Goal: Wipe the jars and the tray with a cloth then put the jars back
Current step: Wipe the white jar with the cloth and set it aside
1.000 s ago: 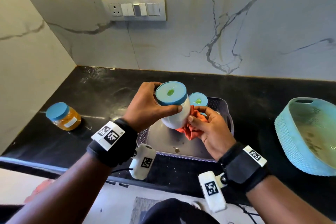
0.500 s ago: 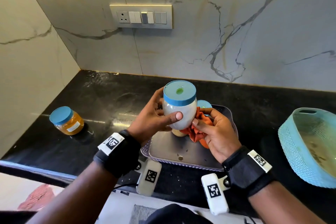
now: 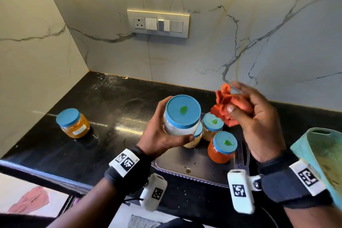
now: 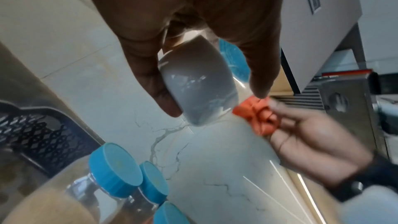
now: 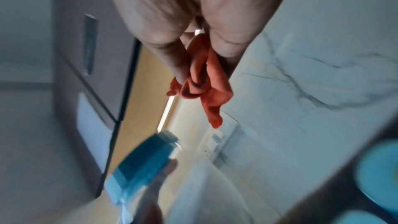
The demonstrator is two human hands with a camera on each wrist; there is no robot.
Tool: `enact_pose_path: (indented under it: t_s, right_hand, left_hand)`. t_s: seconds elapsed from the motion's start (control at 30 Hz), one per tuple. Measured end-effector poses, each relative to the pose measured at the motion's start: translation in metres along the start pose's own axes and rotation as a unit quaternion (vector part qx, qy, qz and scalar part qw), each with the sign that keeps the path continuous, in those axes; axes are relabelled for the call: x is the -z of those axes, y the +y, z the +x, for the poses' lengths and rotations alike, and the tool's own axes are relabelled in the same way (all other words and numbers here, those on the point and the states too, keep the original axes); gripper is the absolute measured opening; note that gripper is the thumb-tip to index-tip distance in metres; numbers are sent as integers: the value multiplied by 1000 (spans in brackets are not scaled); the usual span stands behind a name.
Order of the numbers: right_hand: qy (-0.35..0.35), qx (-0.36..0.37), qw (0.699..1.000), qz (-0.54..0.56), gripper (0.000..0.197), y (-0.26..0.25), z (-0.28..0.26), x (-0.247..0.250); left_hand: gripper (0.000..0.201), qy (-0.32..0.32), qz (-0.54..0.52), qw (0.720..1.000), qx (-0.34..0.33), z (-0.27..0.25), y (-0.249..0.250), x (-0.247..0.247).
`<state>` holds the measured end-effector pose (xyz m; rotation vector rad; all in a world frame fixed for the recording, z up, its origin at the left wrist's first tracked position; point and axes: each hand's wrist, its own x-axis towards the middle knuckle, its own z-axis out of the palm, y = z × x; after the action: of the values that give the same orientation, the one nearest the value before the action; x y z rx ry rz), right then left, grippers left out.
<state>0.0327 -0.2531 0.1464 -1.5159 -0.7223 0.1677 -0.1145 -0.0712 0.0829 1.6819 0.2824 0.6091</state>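
On the dark surface (image 3: pixel 114 135) at nine o'clock stands an amber jar (image 3: pixel 73 123). The left hand (image 3: pixel 159 136) grips a white jar (image 3: pixel 182 116) above the tray (image 3: pixel 194 169); at three o'clock, apart, the right hand (image 3: pixel 259 127) clutches the orange cloth (image 3: pixel 230 106).

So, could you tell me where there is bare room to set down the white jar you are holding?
The near half of the tray, in front of the three jars, is bare apart from small specks. The dark counter between the orange jar and the tray is also free. The tray's far end is crowded by the red jar and two others.
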Motion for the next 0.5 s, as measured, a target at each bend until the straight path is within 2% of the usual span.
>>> enact_pose_path:
  t_s: [0.07, 0.13, 0.23, 0.3, 0.33, 0.5]
  right_hand:
    - [-38, 90, 993, -69, 60, -24, 5, -5]
    - [-82, 143, 980, -115, 66, -41, 4, -17]
    - [-154, 214, 930, -256, 65, -43, -2, -37]
    - [-181, 233, 895, -335, 53, -33, -7, -44]
    - [-180, 230, 889, -353, 47, -29, -9, -45]
    - [-167, 215, 885, -379, 33, -27, -7, -48]
  left_hand:
    - [101, 1, 41, 999, -17, -1, -3, 1]
    - [99, 3, 74, 997, -33, -2, -6, 1]
    - [99, 0, 120, 991, -62, -4, -8, 1]
    - [97, -5, 145, 985, -89, -5, -7, 2]
    - [96, -6, 156, 983, -102, -6, -6, 4]
    - [96, -4, 210, 966, -151, -6, -3, 8]
